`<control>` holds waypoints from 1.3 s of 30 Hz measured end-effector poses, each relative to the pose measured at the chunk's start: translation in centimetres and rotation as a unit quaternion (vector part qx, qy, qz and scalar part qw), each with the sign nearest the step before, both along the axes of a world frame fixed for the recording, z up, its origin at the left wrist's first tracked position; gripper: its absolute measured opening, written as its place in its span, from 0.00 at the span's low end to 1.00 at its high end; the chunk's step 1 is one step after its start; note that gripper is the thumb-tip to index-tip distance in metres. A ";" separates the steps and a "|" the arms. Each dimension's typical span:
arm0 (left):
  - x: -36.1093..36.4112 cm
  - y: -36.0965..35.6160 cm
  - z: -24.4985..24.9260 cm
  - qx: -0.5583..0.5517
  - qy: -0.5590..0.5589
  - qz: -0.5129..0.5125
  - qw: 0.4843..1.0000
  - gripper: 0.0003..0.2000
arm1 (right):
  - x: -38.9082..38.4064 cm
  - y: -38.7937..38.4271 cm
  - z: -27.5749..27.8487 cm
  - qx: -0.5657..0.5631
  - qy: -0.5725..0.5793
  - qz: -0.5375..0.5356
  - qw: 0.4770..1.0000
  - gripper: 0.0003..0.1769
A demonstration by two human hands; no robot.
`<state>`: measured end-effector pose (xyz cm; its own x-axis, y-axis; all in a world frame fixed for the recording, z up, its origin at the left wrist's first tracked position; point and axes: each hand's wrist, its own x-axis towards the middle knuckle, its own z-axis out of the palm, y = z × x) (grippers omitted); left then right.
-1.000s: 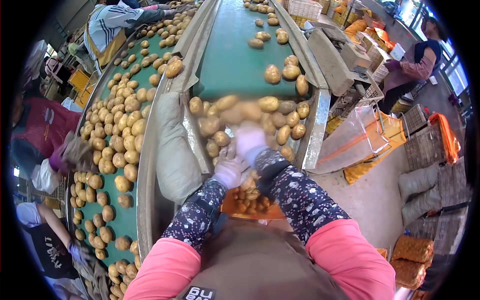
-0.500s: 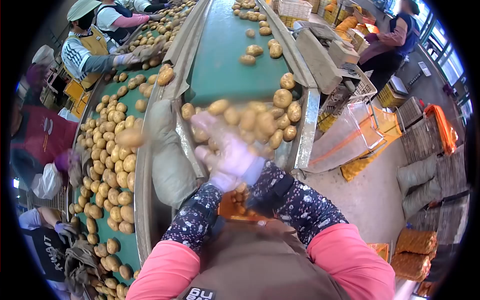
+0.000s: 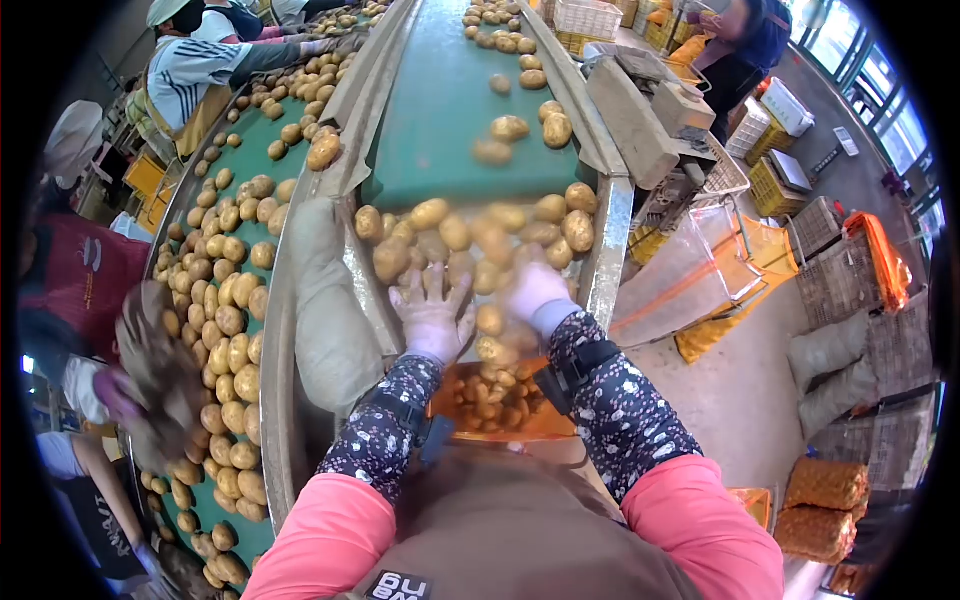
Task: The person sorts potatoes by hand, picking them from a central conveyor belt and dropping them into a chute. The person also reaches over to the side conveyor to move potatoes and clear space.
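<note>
A pile of potatoes [image 3: 455,234] lies in the metal chute at the near end of the green conveyor belt [image 3: 430,120]. My left hand [image 3: 432,312], in a pale glove, rests over the left side of the pile with its fingers spread, touching potatoes and holding none. On the right side, my right hand [image 3: 538,290] is against the potatoes, its fingers smeared by motion and partly hidden. Some potatoes between my hands are blurred. Below my wrists, an orange container [image 3: 500,430] holds smaller-looking potatoes.
A second belt full of potatoes [image 3: 225,300] runs on the left, with co-workers along it. A grey padded bundle [image 3: 330,290] lies along the chute's left rail. The chute's metal right wall [image 3: 608,260] stands close to my right hand. Mesh bags [image 3: 690,270] hang at right.
My hands were close together, blurred, over the chute's left middle; now they are apart, the right one moved to the right. The orange container shows more. A co-worker at left reaches farther along the belt.
</note>
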<state>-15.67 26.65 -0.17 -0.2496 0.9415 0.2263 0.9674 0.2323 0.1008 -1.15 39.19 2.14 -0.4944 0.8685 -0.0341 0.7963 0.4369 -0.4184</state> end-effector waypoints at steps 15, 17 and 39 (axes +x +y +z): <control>-2.7 3.8 -3.0 0.022 0.006 -0.380 0.925 0.24 | -3.1 10.1 0.0 -0.152 -0.127 0.078 0.977 0.32; -2.3 4.1 -2.8 0.054 0.001 -0.360 0.931 0.23 | -2.8 10.6 -0.7 -0.157 -0.065 0.054 0.984 0.27; -1.3 5.4 -3.5 0.055 -0.002 -0.354 0.934 0.23 | 1.8 4.7 4.2 -0.571 0.568 0.071 0.589 0.27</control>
